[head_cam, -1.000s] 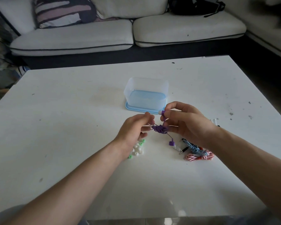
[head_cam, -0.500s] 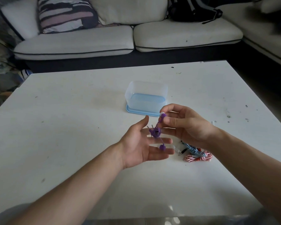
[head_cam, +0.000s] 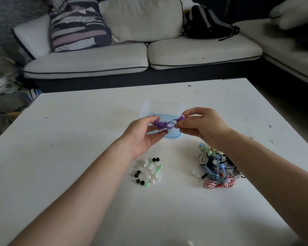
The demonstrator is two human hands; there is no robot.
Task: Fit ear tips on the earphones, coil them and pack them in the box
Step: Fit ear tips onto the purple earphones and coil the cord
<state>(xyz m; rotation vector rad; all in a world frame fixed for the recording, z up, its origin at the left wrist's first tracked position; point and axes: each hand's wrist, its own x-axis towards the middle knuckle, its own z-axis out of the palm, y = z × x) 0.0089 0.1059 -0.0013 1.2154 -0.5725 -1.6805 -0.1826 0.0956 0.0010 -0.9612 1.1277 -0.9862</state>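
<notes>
Both hands hover above the white worktop (head_cam: 78,157), sharing one pair of purple earphones (head_cam: 163,124) right in front of the box (head_cam: 164,110). The left hand (head_cam: 143,134) is palm-up, its fingers (head_cam: 159,134) loosely curled under the coiled purple cord and its thumb pressing the bundle from above — so the coil is pinched there. The right hand (head_cam: 201,125), just right of the box, has its fingers drawn together on the cord's free end: thumb and forefinger clamp a purple earbud (head_cam: 180,118) that carries a pale tip, and the lower fingers nip the cord next to the coil. A short stretch of cord runs between the two hands.

The box is a clear tub over a blue lid, standing well back on the worktop, partly hidden by the hands; whether it stands mouth-up or upside down I cannot tell.

Nearer than the box and to its left lies a scatter of loose ear tips (head_cam: 148,172) — white, black and green. Nearer than the box and to its right sits a heap of other earphones (head_cam: 215,167), blue, red-and-white and pale ones tangled together, partly under the right forearm.
</notes>
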